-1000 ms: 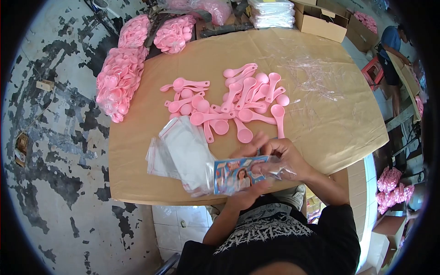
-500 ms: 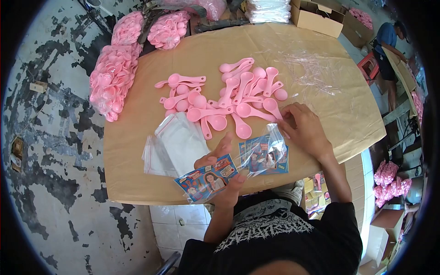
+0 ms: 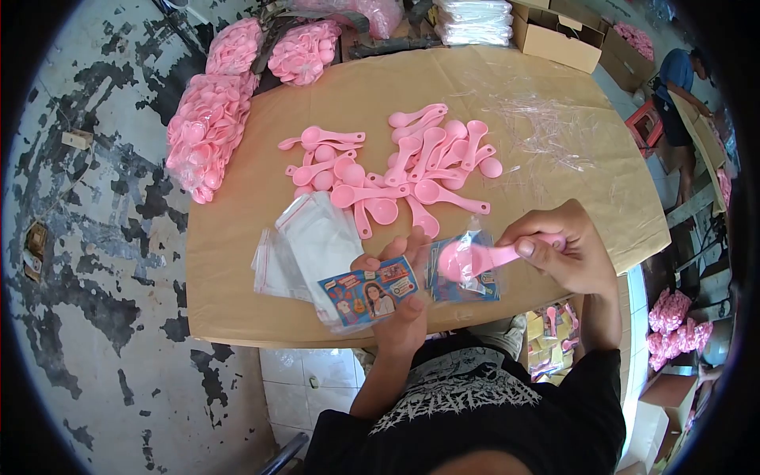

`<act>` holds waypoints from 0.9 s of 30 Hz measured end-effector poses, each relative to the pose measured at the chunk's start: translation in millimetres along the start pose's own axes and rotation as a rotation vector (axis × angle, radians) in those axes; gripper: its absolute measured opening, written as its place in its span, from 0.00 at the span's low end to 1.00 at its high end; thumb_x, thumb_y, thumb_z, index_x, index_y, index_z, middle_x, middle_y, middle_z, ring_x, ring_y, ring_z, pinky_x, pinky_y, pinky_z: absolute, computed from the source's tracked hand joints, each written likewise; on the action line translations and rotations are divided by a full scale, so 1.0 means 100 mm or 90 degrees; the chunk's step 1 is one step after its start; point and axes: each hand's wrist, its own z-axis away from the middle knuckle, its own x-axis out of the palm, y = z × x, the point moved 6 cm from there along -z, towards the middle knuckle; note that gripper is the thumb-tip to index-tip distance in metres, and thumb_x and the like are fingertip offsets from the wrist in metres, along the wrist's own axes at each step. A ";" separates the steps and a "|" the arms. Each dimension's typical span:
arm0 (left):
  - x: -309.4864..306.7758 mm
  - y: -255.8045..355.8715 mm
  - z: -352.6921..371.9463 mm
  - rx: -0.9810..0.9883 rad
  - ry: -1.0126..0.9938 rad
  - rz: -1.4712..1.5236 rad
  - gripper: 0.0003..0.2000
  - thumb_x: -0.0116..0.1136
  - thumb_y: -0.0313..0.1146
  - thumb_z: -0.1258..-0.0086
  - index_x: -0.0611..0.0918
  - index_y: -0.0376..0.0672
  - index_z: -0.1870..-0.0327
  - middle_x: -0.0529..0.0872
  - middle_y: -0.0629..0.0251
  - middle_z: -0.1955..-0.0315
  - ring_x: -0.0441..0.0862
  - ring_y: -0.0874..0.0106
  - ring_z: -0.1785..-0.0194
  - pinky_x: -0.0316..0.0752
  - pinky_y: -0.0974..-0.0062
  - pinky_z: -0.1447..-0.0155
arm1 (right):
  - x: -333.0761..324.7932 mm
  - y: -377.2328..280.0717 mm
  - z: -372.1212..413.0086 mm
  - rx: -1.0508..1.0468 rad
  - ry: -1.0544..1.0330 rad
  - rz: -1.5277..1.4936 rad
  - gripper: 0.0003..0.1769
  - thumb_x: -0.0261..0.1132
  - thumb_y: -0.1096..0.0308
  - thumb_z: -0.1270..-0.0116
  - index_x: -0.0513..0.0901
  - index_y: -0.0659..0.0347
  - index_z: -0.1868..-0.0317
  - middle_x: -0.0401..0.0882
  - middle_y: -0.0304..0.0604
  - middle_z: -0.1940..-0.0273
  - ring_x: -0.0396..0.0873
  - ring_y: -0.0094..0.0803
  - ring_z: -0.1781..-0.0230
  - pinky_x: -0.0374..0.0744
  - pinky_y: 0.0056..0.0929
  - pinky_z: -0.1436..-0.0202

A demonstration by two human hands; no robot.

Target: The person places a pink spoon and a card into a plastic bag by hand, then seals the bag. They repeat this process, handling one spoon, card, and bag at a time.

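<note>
My left hand [image 3: 404, 326] is closed on a clear plastic bag with a blue printed card [image 3: 366, 296] inside, thumb on the front and fingers behind. By its handle, my right hand [image 3: 576, 252] grips a pink scoop [image 3: 461, 261], bowl pointing left toward the bag. The bowl overlaps the bag's clear open end in this view. Beneath lies a stack of blue printed cards [image 3: 484, 291], partly hidden by the scoop and plastic. Flat clear bags [image 3: 321, 237] rest left of my left hand. Beyond both hands spreads a loose pile of pink scoops [image 3: 431, 150].
Brown paper covers the table [image 3: 237, 309]. Plastic-wrapped bundles of pink scoops [image 3: 207, 131] stand at the left edge. Thin clear plastic strips [image 3: 546, 127] lie at back right, near an open cardboard box [image 3: 558, 39]. Another person [image 3: 677, 83] works at far right.
My right hand has picked up a pink scoop from the pile's near right side and brought it down to the bag's open end. The left hand still holds the bagged card.
</note>
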 end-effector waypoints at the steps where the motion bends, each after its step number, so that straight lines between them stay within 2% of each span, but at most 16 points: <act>1: 0.02 -0.04 0.03 -0.032 0.031 0.022 0.33 0.72 0.27 0.40 0.65 0.54 0.37 0.71 0.58 0.32 0.57 0.51 0.23 0.49 0.45 0.21 | 0.08 0.01 -0.03 -0.038 0.016 -0.067 0.14 0.69 0.62 0.34 0.86 0.66 0.58 0.85 0.40 0.72 0.75 0.18 0.81 0.69 0.18 0.77; 3: 0.03 -0.13 0.09 -0.098 0.087 0.092 0.35 0.72 0.29 0.39 0.63 0.55 0.34 0.66 0.58 0.29 0.54 0.52 0.22 0.49 0.47 0.21 | 0.19 -0.21 -0.08 -0.095 -0.075 0.052 0.11 0.69 0.66 0.33 0.85 0.65 0.58 0.84 0.40 0.73 0.77 0.21 0.80 0.71 0.20 0.77; 5: 0.03 -0.22 0.15 -0.166 0.136 0.187 0.39 0.72 0.31 0.39 0.60 0.55 0.30 0.61 0.57 0.27 0.52 0.53 0.22 0.49 0.49 0.20 | 0.24 -0.32 -0.10 -0.161 -0.056 0.104 0.07 0.71 0.68 0.36 0.85 0.63 0.62 0.82 0.37 0.76 0.75 0.20 0.84 0.68 0.21 0.81; 8: 0.05 -0.32 0.19 -0.224 0.124 0.289 0.44 0.72 0.34 0.39 0.55 0.49 0.25 0.56 0.55 0.25 0.52 0.53 0.22 0.48 0.50 0.20 | -0.12 -0.54 0.02 -0.397 0.150 0.023 0.05 0.71 0.71 0.37 0.84 0.62 0.65 0.84 0.38 0.75 0.75 0.18 0.84 0.67 0.19 0.82; 10: 0.05 -0.28 0.09 -0.182 0.048 0.173 0.44 0.71 0.35 0.38 0.53 0.44 0.25 0.54 0.54 0.25 0.51 0.53 0.22 0.49 0.54 0.20 | -0.24 -0.69 0.02 -0.402 0.234 -0.011 0.03 0.68 0.75 0.37 0.83 0.63 0.69 0.84 0.40 0.77 0.77 0.17 0.84 0.67 0.16 0.83; 11: 0.06 -0.25 0.05 -0.163 0.010 0.116 0.45 0.71 0.36 0.37 0.52 0.41 0.25 0.54 0.53 0.24 0.51 0.53 0.22 0.49 0.55 0.20 | -0.22 -0.78 0.00 -0.340 0.212 0.011 0.04 0.68 0.76 0.37 0.83 0.64 0.70 0.83 0.41 0.78 0.77 0.18 0.84 0.67 0.16 0.84; 13: 0.18 -0.12 -0.03 -0.115 -0.088 -0.251 0.41 0.69 0.37 0.35 0.56 0.38 0.27 0.59 0.52 0.26 0.59 0.55 0.25 0.56 0.61 0.23 | -0.14 -0.75 -0.08 -0.255 0.127 0.052 0.05 0.68 0.73 0.37 0.83 0.64 0.69 0.82 0.40 0.79 0.75 0.18 0.83 0.66 0.17 0.82; 15: 0.38 -0.12 -0.04 -0.189 -0.185 -0.500 0.35 0.65 0.37 0.32 0.60 0.35 0.29 0.65 0.52 0.30 0.68 0.60 0.30 0.63 0.66 0.28 | 0.01 -0.65 -0.17 -0.149 0.030 0.095 0.08 0.69 0.68 0.37 0.83 0.64 0.67 0.81 0.40 0.76 0.74 0.19 0.79 0.67 0.19 0.77; 16: 0.50 -0.16 0.01 -0.294 -0.226 -0.562 0.32 0.63 0.36 0.30 0.62 0.35 0.30 0.69 0.53 0.32 0.71 0.62 0.34 0.67 0.68 0.31 | 0.05 -0.59 -0.19 -0.148 0.024 0.111 0.08 0.70 0.67 0.38 0.83 0.64 0.66 0.81 0.40 0.73 0.75 0.19 0.76 0.68 0.20 0.74; 18: 0.48 -0.23 0.09 -0.404 -0.216 -0.554 0.24 0.58 0.34 0.26 0.68 0.33 0.34 0.77 0.56 0.41 0.77 0.67 0.40 0.71 0.71 0.36 | 0.06 -0.47 -0.28 -0.219 0.070 0.137 0.09 0.71 0.67 0.38 0.83 0.65 0.63 0.83 0.42 0.67 0.78 0.21 0.71 0.71 0.20 0.70; 19: 0.39 -0.29 0.14 -0.409 -0.166 -0.481 0.19 0.57 0.32 0.25 0.72 0.32 0.38 0.81 0.59 0.48 0.79 0.70 0.43 0.72 0.72 0.38 | 0.04 -0.45 -0.31 -0.292 0.124 0.149 0.10 0.71 0.68 0.38 0.84 0.65 0.61 0.84 0.42 0.64 0.80 0.22 0.68 0.72 0.20 0.68; 20: 0.34 -0.32 0.16 -0.414 -0.118 -0.408 0.16 0.55 0.31 0.24 0.76 0.31 0.41 0.85 0.61 0.55 0.81 0.72 0.46 0.74 0.73 0.39 | 0.01 -0.39 -0.36 -0.272 0.152 0.130 0.10 0.71 0.67 0.38 0.84 0.65 0.60 0.85 0.43 0.64 0.80 0.23 0.68 0.73 0.21 0.68; 21: 0.41 -0.31 0.15 -0.457 -0.089 -0.241 0.14 0.50 0.27 0.22 0.74 0.32 0.40 0.84 0.59 0.51 0.81 0.73 0.46 0.73 0.74 0.39 | 0.00 -0.33 -0.40 -0.249 0.180 0.108 0.11 0.72 0.66 0.37 0.85 0.65 0.58 0.85 0.43 0.64 0.80 0.24 0.68 0.74 0.22 0.68; 24: 0.28 -0.27 0.23 -0.517 -0.225 -0.282 0.19 0.47 0.29 0.20 0.66 0.34 0.32 0.79 0.59 0.43 0.77 0.74 0.41 0.73 0.72 0.37 | 0.08 -0.06 -0.46 -0.160 0.076 0.041 0.12 0.71 0.68 0.35 0.85 0.64 0.54 0.86 0.44 0.62 0.82 0.26 0.65 0.78 0.23 0.63; 26: 0.28 -0.17 0.20 -0.437 -0.170 -0.347 0.19 0.45 0.30 0.19 0.66 0.34 0.32 0.80 0.58 0.43 0.78 0.74 0.42 0.73 0.73 0.38 | 0.17 0.10 -0.47 -0.099 -0.056 -0.002 0.11 0.69 0.71 0.34 0.85 0.63 0.52 0.87 0.44 0.61 0.85 0.27 0.62 0.81 0.23 0.59; 27: 0.28 -0.12 0.18 -0.394 -0.142 -0.380 0.18 0.44 0.30 0.19 0.66 0.34 0.32 0.80 0.58 0.43 0.78 0.73 0.42 0.73 0.74 0.38 | 0.18 0.12 -0.47 -0.093 -0.035 -0.010 0.10 0.70 0.77 0.37 0.85 0.65 0.55 0.86 0.42 0.64 0.84 0.23 0.64 0.80 0.21 0.60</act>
